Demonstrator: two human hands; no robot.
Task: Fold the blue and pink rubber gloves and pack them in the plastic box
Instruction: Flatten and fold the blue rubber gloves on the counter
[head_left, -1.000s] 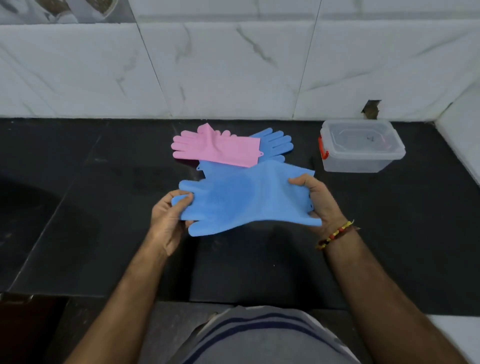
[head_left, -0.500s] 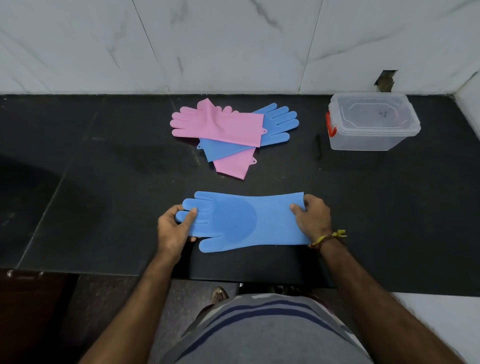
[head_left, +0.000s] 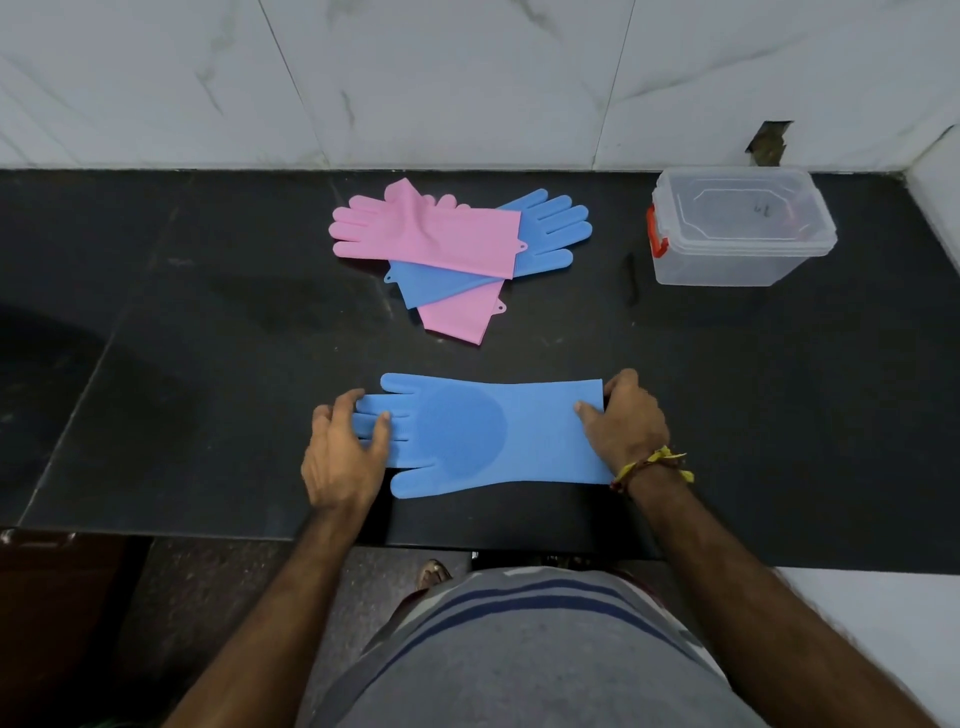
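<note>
One blue rubber glove (head_left: 493, 436) lies flat near the front of the black counter (head_left: 208, 364), fingers to the left, cuff to the right. My left hand (head_left: 340, 457) pinches its fingertips with the thumb on top. At the cuff edge my right hand (head_left: 628, 421) pinches the glove the same way. Farther back lies a pile: a pink glove (head_left: 431, 231) on top, a second blue glove (head_left: 550, 223) under it, and another pink glove (head_left: 462, 317) at the bottom. The clear plastic box (head_left: 737, 260) stands at the back right with its lid on.
A red latch (head_left: 655, 234) sits on the box's left end. White marble wall tiles (head_left: 467, 78) run along the back of the counter, and a white wall (head_left: 935, 182) closes the right end. The counter's front edge (head_left: 156, 530) runs just below my hands.
I have lowered the blue glove from the air onto the counter near the front edge and spread it flat. Both hands have kept their hold on its two ends.
</note>
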